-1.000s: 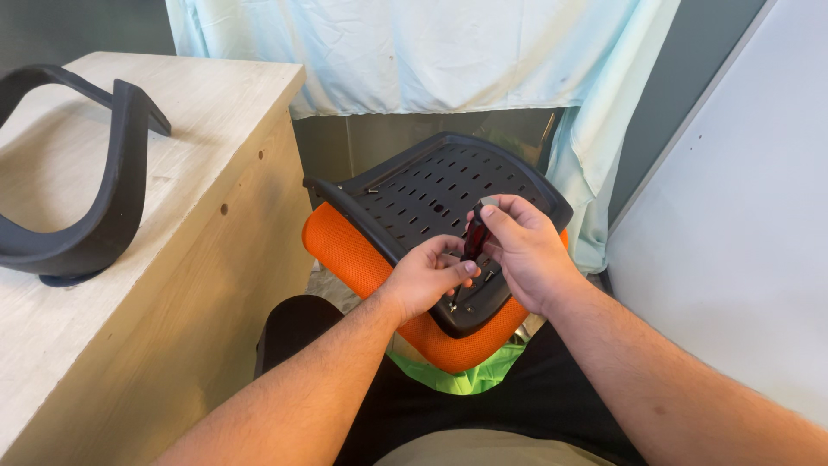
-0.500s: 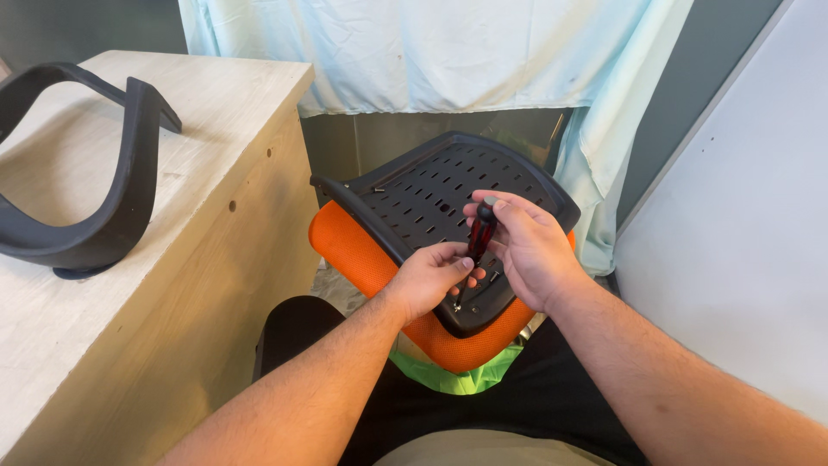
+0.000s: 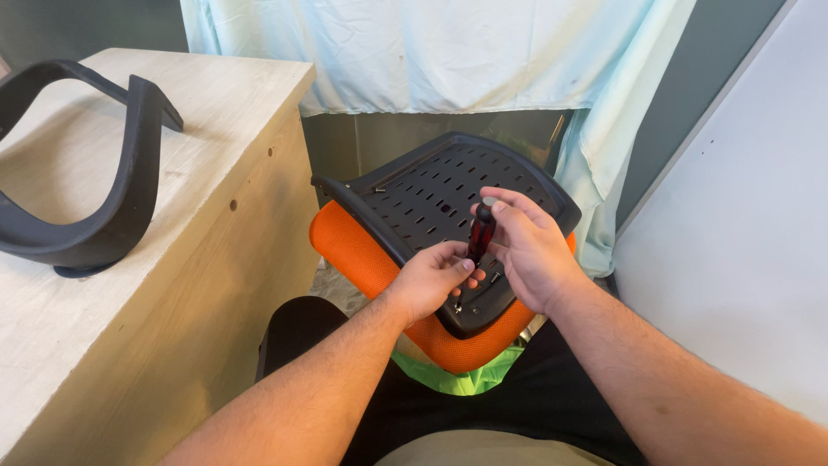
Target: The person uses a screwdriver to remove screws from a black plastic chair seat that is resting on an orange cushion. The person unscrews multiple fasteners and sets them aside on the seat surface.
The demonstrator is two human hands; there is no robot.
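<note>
Both hands grip screwdriver [image 3: 479,233] upright on black seat underside [image 3: 431,194].

A makeshift workshop: bare wooden bench [image 3: 172,216], draped sheet [image 3: 448,52] (pale green), loose chair armrest [image 3: 95,173].

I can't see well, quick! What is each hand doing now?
Left hand: closed, pinching the screwdriver shaft near its tip, resting on the seat.
Right hand: closed on the screwdriver handle.

The screwdriver [image 3: 479,233] tip hides behind the left hand [image 3: 431,278], and the black armrest [image 3: 95,173] is cut off at left.
</note>
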